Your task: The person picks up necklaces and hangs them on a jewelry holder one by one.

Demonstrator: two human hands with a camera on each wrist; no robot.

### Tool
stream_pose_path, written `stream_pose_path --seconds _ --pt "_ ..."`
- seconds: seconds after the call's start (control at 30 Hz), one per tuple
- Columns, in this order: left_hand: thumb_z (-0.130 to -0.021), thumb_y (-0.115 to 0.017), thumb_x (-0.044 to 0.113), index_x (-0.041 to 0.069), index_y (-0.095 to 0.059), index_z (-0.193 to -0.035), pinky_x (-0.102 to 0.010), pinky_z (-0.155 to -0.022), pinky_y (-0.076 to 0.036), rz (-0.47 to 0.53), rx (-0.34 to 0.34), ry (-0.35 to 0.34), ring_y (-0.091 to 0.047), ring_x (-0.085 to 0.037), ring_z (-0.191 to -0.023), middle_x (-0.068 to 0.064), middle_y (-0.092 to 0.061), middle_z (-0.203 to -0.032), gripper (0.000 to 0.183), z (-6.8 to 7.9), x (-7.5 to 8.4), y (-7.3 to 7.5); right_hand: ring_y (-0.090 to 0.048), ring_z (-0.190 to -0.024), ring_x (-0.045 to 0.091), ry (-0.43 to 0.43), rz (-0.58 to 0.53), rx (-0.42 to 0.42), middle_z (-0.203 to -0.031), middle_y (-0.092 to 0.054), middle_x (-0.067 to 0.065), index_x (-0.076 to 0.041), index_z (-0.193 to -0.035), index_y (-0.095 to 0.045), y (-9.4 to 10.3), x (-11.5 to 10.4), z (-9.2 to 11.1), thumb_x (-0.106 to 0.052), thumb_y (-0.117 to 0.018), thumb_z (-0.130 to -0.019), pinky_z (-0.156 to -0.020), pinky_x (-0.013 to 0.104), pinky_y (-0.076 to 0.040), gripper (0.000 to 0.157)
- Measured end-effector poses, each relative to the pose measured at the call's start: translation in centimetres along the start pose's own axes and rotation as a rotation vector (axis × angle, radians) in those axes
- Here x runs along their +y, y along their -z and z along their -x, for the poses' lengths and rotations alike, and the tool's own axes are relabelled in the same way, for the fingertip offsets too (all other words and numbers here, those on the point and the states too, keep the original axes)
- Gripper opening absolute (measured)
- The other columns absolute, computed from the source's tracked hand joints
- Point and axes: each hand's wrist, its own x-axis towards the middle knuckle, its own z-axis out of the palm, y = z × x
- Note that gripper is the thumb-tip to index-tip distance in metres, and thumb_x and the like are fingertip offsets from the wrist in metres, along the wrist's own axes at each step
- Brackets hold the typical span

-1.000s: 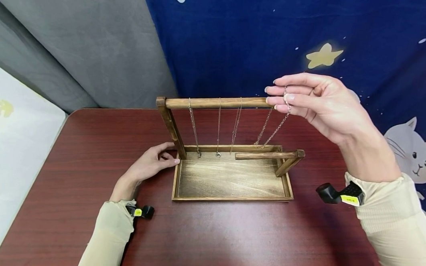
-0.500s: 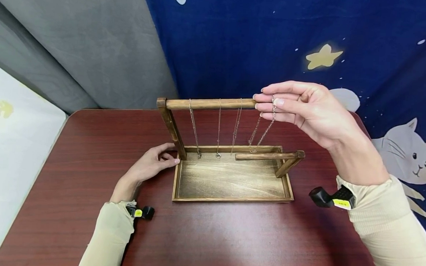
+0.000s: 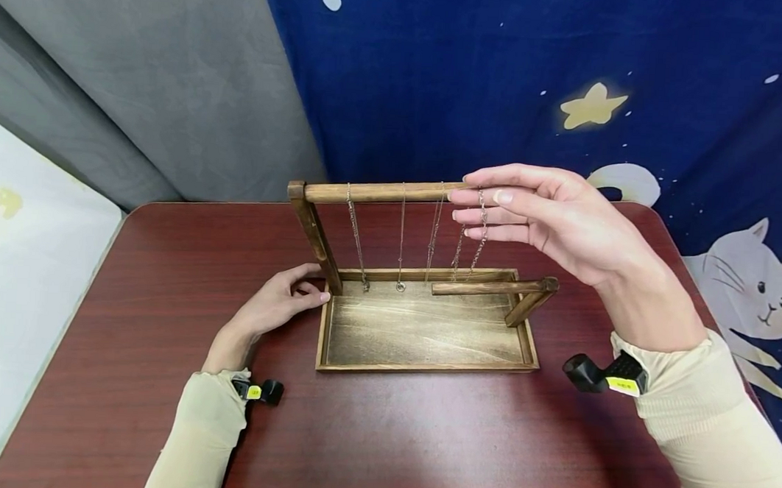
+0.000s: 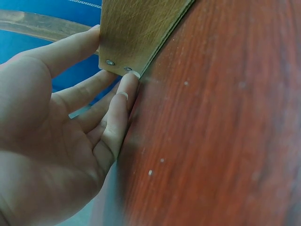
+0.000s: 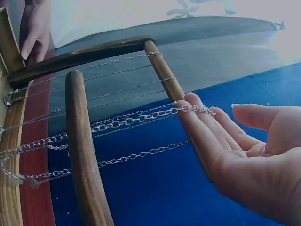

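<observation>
A wooden jewelry stand [image 3: 426,327] has a tray base, a tall rear bar [image 3: 374,191] and a lower front bar [image 3: 482,286]. My left hand [image 3: 275,300] holds its left end, thumb on the tray's edge and fingers round the rear corner [image 4: 117,61]. My right hand [image 3: 551,219] is at the right part of the rear bar, fingers nearly straight. A silver chain necklace [image 5: 141,117] lies across these fingers and hangs into the tray; the thumb stands apart from it in the right wrist view. Other thin necklaces [image 3: 401,237] hang farther left on the bar.
The stand rests on a reddish-brown table [image 3: 421,437]. Behind it hang a dark blue curtain [image 3: 426,76] with stars and a cat, and a grey curtain [image 3: 194,79]. A white cloth [image 3: 25,254] is at the left.
My right hand has moved left and slightly down along the rear bar with the chain necklace. Its thumb has come away from the chain. The left hand stays where it was.
</observation>
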Motion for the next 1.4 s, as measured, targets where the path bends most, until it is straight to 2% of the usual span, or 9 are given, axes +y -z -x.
stream_pose_path --seconds 0.5,0.77,1.0,1.2,1.4 --pt "-0.095 -0.070 0.029 0.002 -0.041 -0.149 -0.031 -0.082 -0.047 0.002 0.000 0.005 -0.062 -0.020 -0.090 -0.014 -0.066 -0.107 0.067 0.0 0.2 0.1 -0.053 -0.128 0.037 0.006 0.007 -0.041 -0.136 -0.056 0.027 0.010 -0.139 -0.048 0.1 0.6 0.5 -0.001 -0.043 -0.105 -0.105 0.040 -0.042 0.035" --pt "-0.095 -0.070 0.027 0.000 -0.040 -0.149 -0.030 -0.080 -0.047 0.003 -0.004 -0.003 -0.062 -0.018 -0.090 -0.014 -0.067 -0.108 0.067 -0.1 0.1 -0.1 -0.045 -0.136 0.036 0.043 -0.106 -0.059 -0.142 -0.050 0.028 0.015 -0.139 -0.044 0.5 1.8 1.5 0.006 -0.039 -0.104 -0.108 0.043 -0.037 0.036" --pt "-0.095 -0.070 0.029 0.002 -0.040 -0.149 -0.031 -0.082 -0.047 0.008 0.000 0.004 -0.062 -0.019 -0.092 -0.014 -0.066 -0.110 0.068 0.2 0.1 0.3 -0.041 -0.138 0.039 0.040 -0.068 -0.016 -0.145 -0.045 0.029 0.015 -0.140 -0.043 0.8 2.4 2.2 0.006 -0.040 -0.104 -0.110 0.046 -0.034 0.037" --pt "-0.095 -0.069 0.028 -0.001 -0.040 -0.148 -0.033 -0.085 -0.047 -0.036 -0.006 -0.010 -0.063 -0.020 -0.095 -0.013 -0.068 -0.108 0.067 0.4 0.1 0.6 -0.040 -0.138 0.040 0.040 -0.064 -0.031 -0.145 -0.043 0.030 0.017 -0.140 -0.040 0.9 2.8 2.6 0.010 -0.037 -0.103 -0.111 0.046 -0.034 0.038" --pt "-0.096 -0.068 0.029 -0.003 -0.041 -0.147 -0.040 -0.090 -0.047 -0.123 0.008 -0.032 -0.065 -0.022 -0.100 -0.012 -0.070 -0.108 0.065 0.6 0.5 0.5 -0.039 -0.139 0.040 0.018 -0.014 -0.006 -0.147 -0.042 0.030 0.015 -0.141 -0.040 0.9 2.8 3.2 0.008 -0.038 -0.103 -0.110 0.046 -0.034 0.039"
